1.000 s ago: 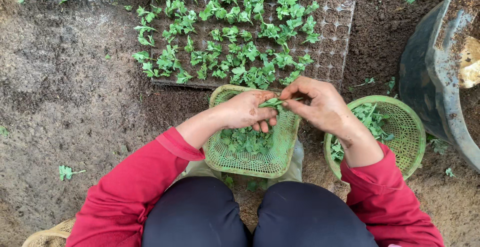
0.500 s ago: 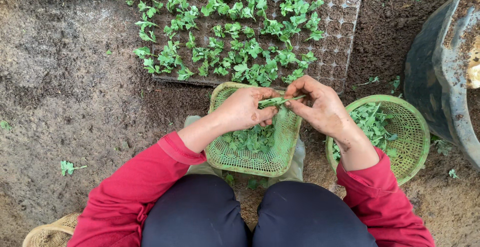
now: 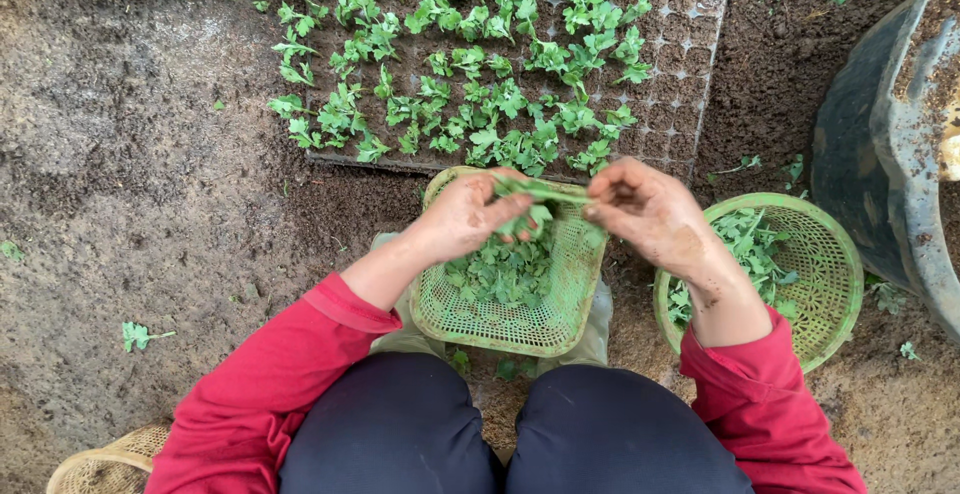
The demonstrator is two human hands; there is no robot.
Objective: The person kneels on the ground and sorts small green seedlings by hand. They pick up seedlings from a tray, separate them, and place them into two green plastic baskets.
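Green cutting (image 3: 540,192), held between my left hand (image 3: 465,216) and right hand (image 3: 645,212), fingers of both pinching it above the square green basket (image 3: 560,304). Seedling tray (image 3: 700,74) at 12 o'clock; round basket (image 3: 835,274) at 3 o'clock. Step in hand, as I judge: trimming. The next move calls for a gentle pull.

You are crouched over bare, damp ground (image 3: 140,194). On it, far from you, lies a seedling tray (image 3: 690,104); near you sits a square green basket (image 3: 560,304), a round green basket (image 3: 830,274) to its right, and a dark tub (image 3: 890,154) far right.
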